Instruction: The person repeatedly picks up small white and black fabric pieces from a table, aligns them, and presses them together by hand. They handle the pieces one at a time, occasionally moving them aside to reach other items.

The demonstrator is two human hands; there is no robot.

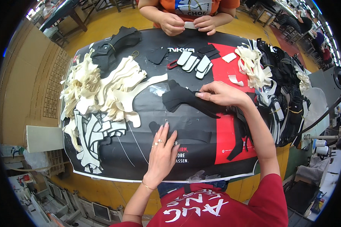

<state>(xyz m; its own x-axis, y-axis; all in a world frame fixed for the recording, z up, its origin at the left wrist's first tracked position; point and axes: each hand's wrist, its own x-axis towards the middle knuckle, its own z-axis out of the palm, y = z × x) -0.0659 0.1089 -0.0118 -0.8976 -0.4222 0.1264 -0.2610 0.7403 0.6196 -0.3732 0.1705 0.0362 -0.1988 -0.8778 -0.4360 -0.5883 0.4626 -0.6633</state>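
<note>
At mid-frame, the left hand (163,149) lies flat, fingers spread open, on a black strip (189,134); the right hand (221,94) fingers pinch a black fabric piece (178,99).

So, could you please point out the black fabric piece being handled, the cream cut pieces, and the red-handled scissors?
Black fabric piece (180,97), head view, on its wide middle part.
Cream cut pieces (102,85), head view, middle of the heap.
Red-handled scissors (172,64), head view, on the handle loop.
</note>
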